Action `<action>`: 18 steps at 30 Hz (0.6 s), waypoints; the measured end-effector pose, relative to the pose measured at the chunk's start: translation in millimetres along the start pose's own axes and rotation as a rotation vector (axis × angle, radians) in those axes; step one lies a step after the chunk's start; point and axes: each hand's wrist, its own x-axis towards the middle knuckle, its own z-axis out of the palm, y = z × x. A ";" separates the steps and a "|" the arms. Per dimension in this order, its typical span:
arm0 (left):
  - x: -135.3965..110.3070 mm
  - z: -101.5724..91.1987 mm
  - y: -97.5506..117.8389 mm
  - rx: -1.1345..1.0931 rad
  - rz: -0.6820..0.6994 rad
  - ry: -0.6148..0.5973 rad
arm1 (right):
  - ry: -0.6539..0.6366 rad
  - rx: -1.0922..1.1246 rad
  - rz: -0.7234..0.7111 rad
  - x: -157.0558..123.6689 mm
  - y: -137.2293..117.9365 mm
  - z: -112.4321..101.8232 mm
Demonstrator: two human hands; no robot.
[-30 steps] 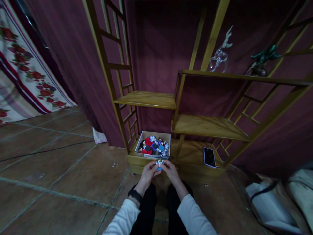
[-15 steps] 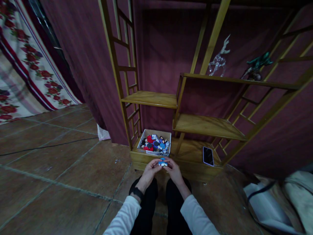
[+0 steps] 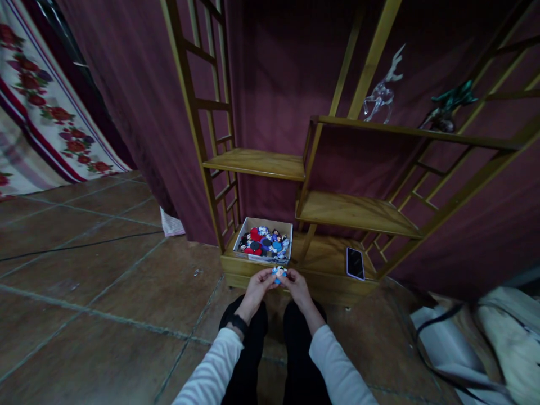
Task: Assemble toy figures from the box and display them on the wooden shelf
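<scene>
Between my two hands, just in front of the shelf's low base, is a small blue and white toy figure (image 3: pixel 279 273). My left hand (image 3: pixel 258 288) pinches its left side, and a dark band circles that wrist. On the other side the fingers of my right hand (image 3: pixel 297 288) grip it too. Its finer details are too small to tell. Right behind my hands, a shallow open box (image 3: pixel 291 238) stands on the bottom shelf, filled with several small figures (image 3: pixel 265 244) in red, blue, black and white.
A phone (image 3: pixel 355 263) lies on the bottom shelf to the right. The wooden shelf unit (image 3: pixel 358 212) holds a clear deer ornament (image 3: pixel 382 93) and a dark green ornament (image 3: pixel 451 107) higher up. Bags (image 3: pixel 455 343) rest on the floor at right; a black cable (image 3: pixel 84 245) crosses the tiles at left.
The toy figure has been turned in my fingers, so a different side faces up. My hands stay together around it. The view has shifted slightly.
</scene>
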 end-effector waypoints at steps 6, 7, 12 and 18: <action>5.8 -2.7 -0.3 -0.017 -0.018 0.003 | -0.013 0.084 0.083 3.7 2.9 -1.3; 6.6 -3.4 -0.2 -0.020 -0.022 0.010 | -0.017 0.091 0.087 3.8 3.4 -1.5; 10.7 -8.1 -0.1 -0.034 -0.066 0.022 | -0.009 0.121 0.094 4.2 6.3 -1.8; 15.2 -14.9 -3.4 -0.030 -0.110 0.022 | -0.021 0.102 0.097 6.5 9.7 -3.2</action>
